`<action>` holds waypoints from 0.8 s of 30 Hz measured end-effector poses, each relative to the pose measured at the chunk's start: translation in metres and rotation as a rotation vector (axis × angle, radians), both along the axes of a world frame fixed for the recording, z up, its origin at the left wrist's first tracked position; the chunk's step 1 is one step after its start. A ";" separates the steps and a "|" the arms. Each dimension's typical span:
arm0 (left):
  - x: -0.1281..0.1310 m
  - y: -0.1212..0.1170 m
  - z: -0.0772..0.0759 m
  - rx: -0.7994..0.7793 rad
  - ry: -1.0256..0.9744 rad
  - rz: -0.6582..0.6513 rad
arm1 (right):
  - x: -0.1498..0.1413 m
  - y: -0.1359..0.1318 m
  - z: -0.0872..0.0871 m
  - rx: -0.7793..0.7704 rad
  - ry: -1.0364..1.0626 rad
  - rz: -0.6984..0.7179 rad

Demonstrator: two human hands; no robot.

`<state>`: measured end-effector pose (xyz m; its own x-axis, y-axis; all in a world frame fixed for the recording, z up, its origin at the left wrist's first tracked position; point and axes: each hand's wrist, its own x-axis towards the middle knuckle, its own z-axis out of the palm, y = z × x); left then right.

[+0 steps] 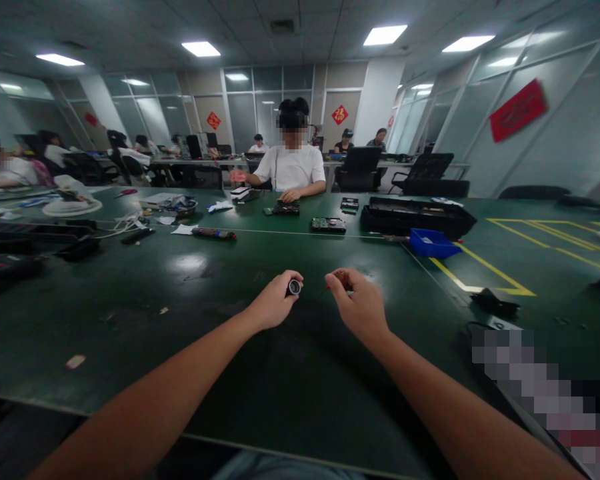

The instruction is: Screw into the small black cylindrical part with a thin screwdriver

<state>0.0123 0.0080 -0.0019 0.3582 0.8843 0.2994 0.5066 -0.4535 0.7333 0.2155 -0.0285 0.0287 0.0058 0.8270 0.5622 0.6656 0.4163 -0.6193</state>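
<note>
Dark cylinder [294, 287], one, round end facing the camera: in left hand [273, 301], above green counter [290, 400], fingers curled closed around it. Small reddish item [327, 285], one, too small to identify: right hand [361, 300], fingers pinched on it. Beyond: circuit-board unit [329, 225]; blue tray [434, 244]; long black case [415, 219]; seated person [295, 167].
</note>
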 end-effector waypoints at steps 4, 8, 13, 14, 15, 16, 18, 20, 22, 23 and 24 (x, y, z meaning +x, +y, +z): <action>-0.004 0.008 -0.004 0.079 0.015 -0.016 | -0.001 -0.002 -0.002 0.031 0.090 0.026; -0.006 0.012 -0.009 0.065 -0.025 -0.020 | -0.002 -0.004 -0.003 0.029 0.190 0.064; -0.007 0.013 -0.011 0.080 0.017 0.008 | -0.004 -0.002 -0.007 -0.052 0.174 0.128; -0.007 0.013 -0.011 0.083 0.016 0.003 | -0.004 -0.001 -0.007 -0.061 0.173 0.133; -0.007 0.013 -0.011 0.081 0.008 -0.005 | -0.004 0.000 -0.008 -0.065 0.172 0.132; -0.007 0.013 -0.011 0.076 -0.001 -0.012 | -0.004 0.001 -0.009 -0.064 0.172 0.126; -0.007 0.012 -0.010 0.055 -0.018 -0.024 | -0.004 0.002 -0.009 -0.060 0.170 0.115; -0.006 0.012 -0.010 0.037 -0.027 -0.034 | -0.003 0.002 -0.009 -0.056 0.173 0.110; -0.006 0.012 -0.010 0.033 -0.031 -0.041 | -0.003 0.002 -0.007 -0.050 0.182 0.102; -0.006 0.013 -0.010 0.035 -0.031 -0.044 | -0.003 0.002 -0.007 -0.047 0.185 0.097; -0.006 0.013 -0.010 0.039 -0.028 -0.044 | -0.003 0.002 -0.005 -0.044 0.182 0.090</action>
